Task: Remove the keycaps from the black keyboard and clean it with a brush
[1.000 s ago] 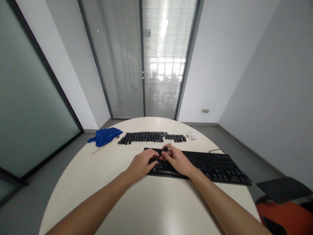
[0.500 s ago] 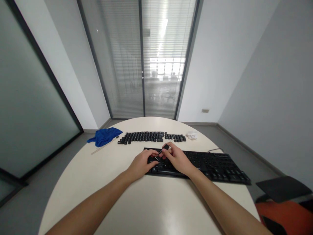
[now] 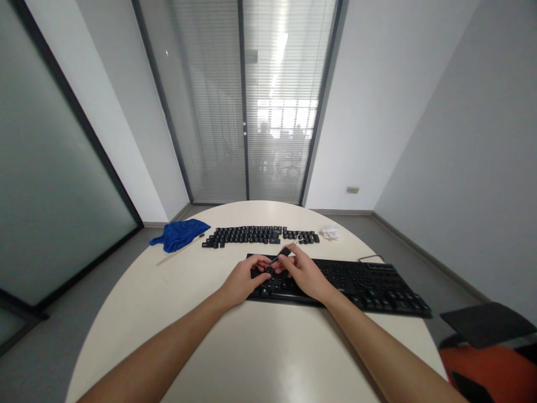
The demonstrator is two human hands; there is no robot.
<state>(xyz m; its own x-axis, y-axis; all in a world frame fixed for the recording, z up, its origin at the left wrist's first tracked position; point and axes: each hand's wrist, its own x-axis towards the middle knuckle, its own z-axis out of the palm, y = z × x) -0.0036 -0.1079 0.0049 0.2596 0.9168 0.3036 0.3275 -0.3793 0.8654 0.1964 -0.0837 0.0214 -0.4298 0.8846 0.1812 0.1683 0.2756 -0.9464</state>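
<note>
My left hand (image 3: 240, 282) is over the left end of a black keyboard (image 3: 352, 280), thumb and fingers pinched on a small black keycap (image 3: 269, 270). Beside it, my right hand (image 3: 308, 274) grips a small tool with a black handle and thin metal wire, which looks like a keycap puller (image 3: 286, 252). One wire end reaches the keycap between the two hands. Several keys are off the keyboard's left and middle part, while caps still sit at its right end. My fingers partly hide the tool and the keycap.
Removed keycaps (image 3: 247, 235) lie in rows behind the keyboard. To their left are a blue cloth (image 3: 180, 232) and a thin brush (image 3: 180, 252); a crumpled white tissue (image 3: 329, 232) is at the right. An orange-seated chair (image 3: 490, 369) stands beyond the round table's right edge.
My left thumb and fingers have closed in on the keycap, which has tilted slightly. My right hand with the tool has barely moved.
</note>
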